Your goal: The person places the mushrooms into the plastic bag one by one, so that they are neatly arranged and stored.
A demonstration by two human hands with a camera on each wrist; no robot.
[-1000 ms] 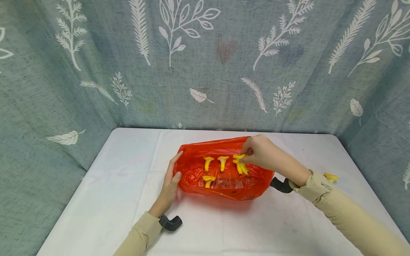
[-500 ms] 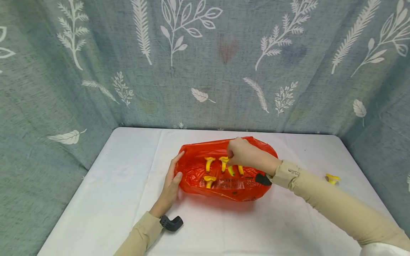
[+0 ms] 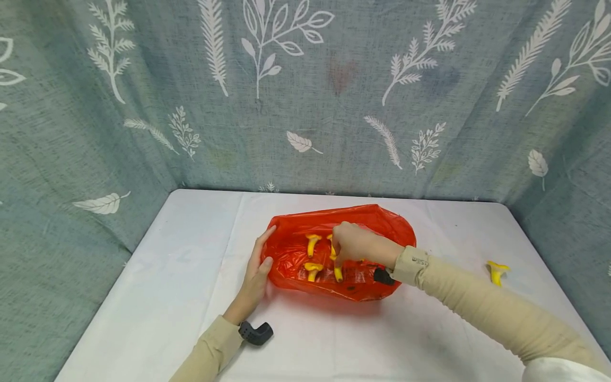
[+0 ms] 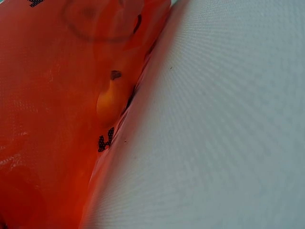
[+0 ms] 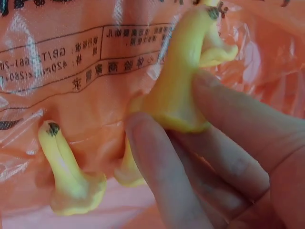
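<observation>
A red plastic bag (image 3: 392,229) lies on the table with its mouth spread wide. My left hand (image 3: 253,278) holds the bag's left end, thumb and forefinger apart along the rim; its fingers are out of sight in the left wrist view. Inside the bag, my right hand (image 3: 353,243) pinches a yellow chanterelle-shaped mushroom (image 5: 178,71) by its cap, stem pointing to the near side. Other such mushrooms lie on the bag's inside, among them an upper-left mushroom (image 3: 312,245) and a lower-left mushroom (image 3: 313,270). Some are partly hidden by the right hand.
One more yellow mushroom (image 3: 498,271) lies on the white tablecloth (image 3: 210,239) at the right. A grey-green curtain with white leaves (image 3: 305,106) stands behind and at both sides of the table. Printed lettering (image 5: 128,52) shows on the bag.
My right hand has moved left within the bag, then down toward its near side, carrying the mushroom it pinches. My left hand stays at the bag's left end.
</observation>
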